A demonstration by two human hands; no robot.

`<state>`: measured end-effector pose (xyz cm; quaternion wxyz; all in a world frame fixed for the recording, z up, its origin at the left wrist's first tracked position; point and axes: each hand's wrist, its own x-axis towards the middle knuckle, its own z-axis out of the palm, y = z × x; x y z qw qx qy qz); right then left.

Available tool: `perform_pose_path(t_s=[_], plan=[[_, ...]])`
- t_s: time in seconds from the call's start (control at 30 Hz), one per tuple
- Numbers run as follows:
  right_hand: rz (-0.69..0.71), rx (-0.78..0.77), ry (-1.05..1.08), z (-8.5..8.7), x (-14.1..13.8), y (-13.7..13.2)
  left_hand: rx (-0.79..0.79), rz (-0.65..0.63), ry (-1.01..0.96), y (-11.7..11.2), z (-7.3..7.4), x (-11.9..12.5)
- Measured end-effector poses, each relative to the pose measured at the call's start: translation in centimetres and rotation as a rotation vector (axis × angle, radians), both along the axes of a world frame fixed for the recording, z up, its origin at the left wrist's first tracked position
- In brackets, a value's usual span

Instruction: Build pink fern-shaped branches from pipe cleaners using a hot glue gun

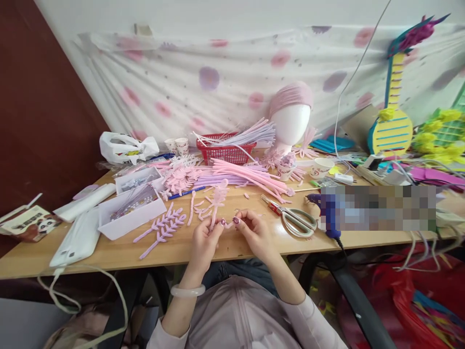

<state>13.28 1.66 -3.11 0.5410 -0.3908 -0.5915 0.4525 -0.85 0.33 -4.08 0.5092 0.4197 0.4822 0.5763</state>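
Note:
Near the table's front edge, my left hand [207, 241] is closed on the stem of a pink pipe-cleaner branch [218, 198], which stands upright above the fingers. A short pink pipe cleaner [228, 225] spans the gap between both thumbs. My right hand [257, 236] pinches its right end between thumb and forefinger. Whether that piece is joined to the branch is hidden by my left fingers. Lilac pipe-cleaner branches [167, 231] lie to the left of my hands, and loose pink pieces [202, 209] lie just behind them. Scissors [298, 222] rest closed to the right.
Behind my hands are pink pipe cleaners [250, 177] and a red basket [227, 154] of pale ones. A white box [132, 213] of beads and a phone [76, 237] sit left. Right are a blue glue gun [330, 215] and paper cup [321, 167]; a foam head [290, 123] stands behind.

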Motion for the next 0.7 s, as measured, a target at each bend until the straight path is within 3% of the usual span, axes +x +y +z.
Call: perform_pose_path(t_s=[0.17, 0.4, 0.7], plan=[[-0.052, -0.049, 0.046, -0.33, -0.16, -0.17, -0.027, 0.054, -0.043, -0.11, 0.50, 0.35], [-0.048, -0.123, 0.064, -0.12, 0.23, -0.12, -0.036, -0.013, -0.066, 0.20, 0.55, 0.29], [-0.141, -0.059, 0.040, -0.40, 0.19, -0.29, -0.016, 0.039, -0.084, 0.10, 0.10, 0.35]])
